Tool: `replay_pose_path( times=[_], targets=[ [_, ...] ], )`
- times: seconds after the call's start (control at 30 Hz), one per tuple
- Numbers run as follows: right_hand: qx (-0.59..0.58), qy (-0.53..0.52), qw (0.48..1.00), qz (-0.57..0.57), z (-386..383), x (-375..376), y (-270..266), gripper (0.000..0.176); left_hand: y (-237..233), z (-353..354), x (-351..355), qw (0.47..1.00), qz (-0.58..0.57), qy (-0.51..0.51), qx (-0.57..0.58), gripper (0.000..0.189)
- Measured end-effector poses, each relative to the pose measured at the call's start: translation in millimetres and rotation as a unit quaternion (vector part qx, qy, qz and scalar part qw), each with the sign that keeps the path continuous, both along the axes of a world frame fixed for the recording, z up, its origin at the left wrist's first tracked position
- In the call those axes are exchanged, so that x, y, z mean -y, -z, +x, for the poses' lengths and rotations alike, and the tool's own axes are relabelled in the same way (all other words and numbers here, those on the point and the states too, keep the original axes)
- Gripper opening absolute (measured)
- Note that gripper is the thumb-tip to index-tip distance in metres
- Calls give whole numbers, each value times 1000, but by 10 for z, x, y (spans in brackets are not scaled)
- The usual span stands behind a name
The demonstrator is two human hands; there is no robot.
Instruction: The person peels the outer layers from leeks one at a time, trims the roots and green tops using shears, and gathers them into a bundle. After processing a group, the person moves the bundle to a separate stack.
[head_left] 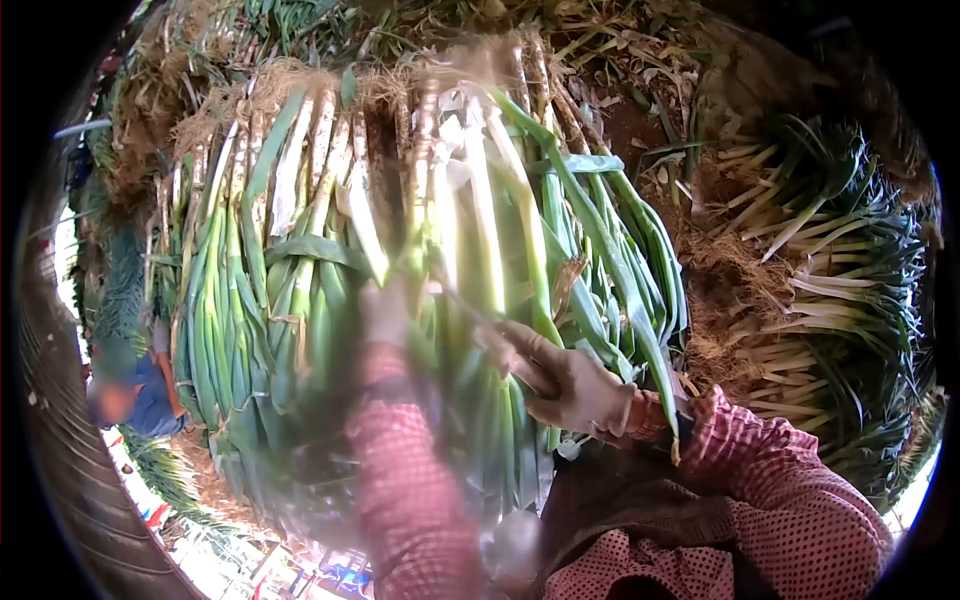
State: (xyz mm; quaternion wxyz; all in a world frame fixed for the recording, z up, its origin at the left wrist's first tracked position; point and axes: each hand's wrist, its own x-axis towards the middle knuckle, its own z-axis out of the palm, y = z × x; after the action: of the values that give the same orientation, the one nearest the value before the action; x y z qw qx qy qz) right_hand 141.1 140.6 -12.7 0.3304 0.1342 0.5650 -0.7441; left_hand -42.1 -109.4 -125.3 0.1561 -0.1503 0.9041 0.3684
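Note:
Long leeks (480, 220) lie side by side in front of me, roots at the far end and green leaves towards me. My left hand (383, 310), smeared by motion, is over the middle of the row at the stalks; its fingers cannot be made out. Just to the right, my gloved right hand (585, 385) is closed around the wooden handle of what looks like a knife (522, 360). Its thin dark blade points up and left towards the left hand, partly blurred against the stalks.
More leeks (850, 270) are heaped on the right, roots facing the row. Loose roots and dry scraps (640, 120) cover the ground beyond. Another person (150, 395) is at the far left, beside a ribbed dark surface (60, 400).

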Motion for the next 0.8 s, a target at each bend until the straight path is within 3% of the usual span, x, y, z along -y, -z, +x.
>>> replay_pose_path(
  times=[0.13, 0.23, 0.33, 0.47, 0.6, 0.67, 0.73, 0.8],
  targets=[
    [-23, -16, 999, 17, -37, 153, 196, 99, 214, -122, 6, 993, -114, -38, 12, 44],
    [12, -52, 997, 49, -166, 221, 262, 97, 270, -198, -52, 992, -81, -92, 37, 51],
    [-49, -88, 990, 100, -255, 266, 217, 93, 501, -305, -3, 974, 26, -226, 13, 46],
    [-28, -61, 995, 76, -273, 508, 673, 91, 570, -296, 28, 936, 175, -304, -1, 43],
    [-49, -43, 994, 84, -333, 502, 635, 90, -120, -126, -342, 915, 206, -346, -23, 44],
    [-57, -43, 994, 78, -399, 495, 598, 90, 11, -194, -248, 834, 345, -422, -83, 44],
    [-71, -40, 995, 55, -381, 541, 602, 92, 673, -254, 268, 926, 243, -262, -123, 41],
    [-15, -37, 999, 32, -333, 685, 808, 90, 442, -258, 94, 851, 373, -364, -71, 42]
  ],
)
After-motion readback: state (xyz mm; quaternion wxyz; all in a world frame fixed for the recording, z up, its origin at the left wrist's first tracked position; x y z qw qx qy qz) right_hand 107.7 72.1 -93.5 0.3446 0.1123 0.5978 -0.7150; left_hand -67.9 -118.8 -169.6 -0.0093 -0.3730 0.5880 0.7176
